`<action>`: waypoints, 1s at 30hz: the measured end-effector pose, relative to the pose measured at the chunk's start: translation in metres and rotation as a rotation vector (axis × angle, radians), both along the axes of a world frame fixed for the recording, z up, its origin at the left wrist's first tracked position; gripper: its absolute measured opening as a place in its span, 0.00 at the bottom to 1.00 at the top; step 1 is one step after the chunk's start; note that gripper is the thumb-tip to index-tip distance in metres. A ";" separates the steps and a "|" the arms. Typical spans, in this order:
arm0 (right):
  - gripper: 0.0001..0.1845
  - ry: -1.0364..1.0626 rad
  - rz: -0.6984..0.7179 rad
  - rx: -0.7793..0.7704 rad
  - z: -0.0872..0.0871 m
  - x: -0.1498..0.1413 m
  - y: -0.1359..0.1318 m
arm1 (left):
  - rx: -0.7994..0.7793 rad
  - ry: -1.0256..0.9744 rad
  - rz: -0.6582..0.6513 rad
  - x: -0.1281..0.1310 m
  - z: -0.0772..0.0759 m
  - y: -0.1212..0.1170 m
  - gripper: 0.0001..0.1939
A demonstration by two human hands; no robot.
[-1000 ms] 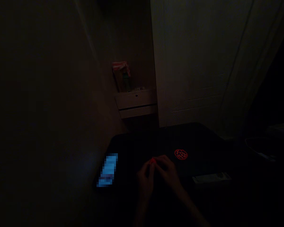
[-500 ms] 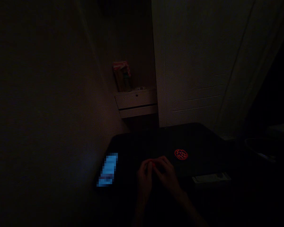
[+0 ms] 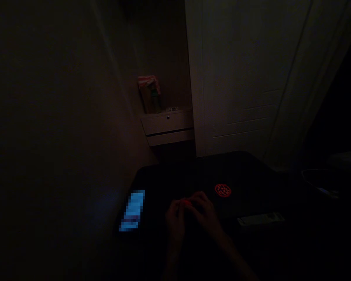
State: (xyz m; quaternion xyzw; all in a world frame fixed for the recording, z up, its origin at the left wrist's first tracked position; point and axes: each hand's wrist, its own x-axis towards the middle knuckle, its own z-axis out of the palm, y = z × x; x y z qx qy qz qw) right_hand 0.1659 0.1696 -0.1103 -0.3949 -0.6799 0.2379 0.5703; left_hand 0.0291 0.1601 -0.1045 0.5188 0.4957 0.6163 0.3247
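In the dim head view, my left hand point(image 3: 175, 220) and my right hand point(image 3: 204, 210) meet above the dark table point(image 3: 175, 175). Between their fingertips they pinch a small red thing point(image 3: 186, 202); it is too dark and too small to make out its kind. Both hands are closed on it. Beyond my right hand, a round red-rimmed piece point(image 3: 223, 190) with several small light bits inside its rim lies on the table, apart from my fingers.
A lit, blurred blue screen point(image 3: 133, 210) lies at the table's left edge. A pale flat box point(image 3: 261, 219) is near the right front. Behind stand a drawer unit point(image 3: 169, 124) holding a bag-like bundle point(image 3: 149, 93), and a pale door panel point(image 3: 236, 78).
My fingers have shifted slightly around the small red thing, and it has moved a little left and down. The round red-rimmed piece stays in place.
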 end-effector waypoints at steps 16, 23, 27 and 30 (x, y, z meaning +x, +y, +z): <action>0.16 0.022 0.061 0.069 0.002 -0.010 -0.015 | -0.115 -0.200 0.019 0.000 0.004 0.004 0.32; 0.09 0.105 -0.194 0.050 0.001 -0.006 -0.005 | -0.201 -0.515 -0.042 0.004 0.009 0.000 0.34; 0.10 0.076 -0.175 0.061 -0.001 -0.008 -0.004 | -0.210 -0.592 -0.100 0.005 0.015 -0.002 0.32; 0.10 0.087 -0.183 0.055 0.000 -0.008 -0.006 | -0.193 -0.728 -0.149 0.003 0.020 -0.003 0.33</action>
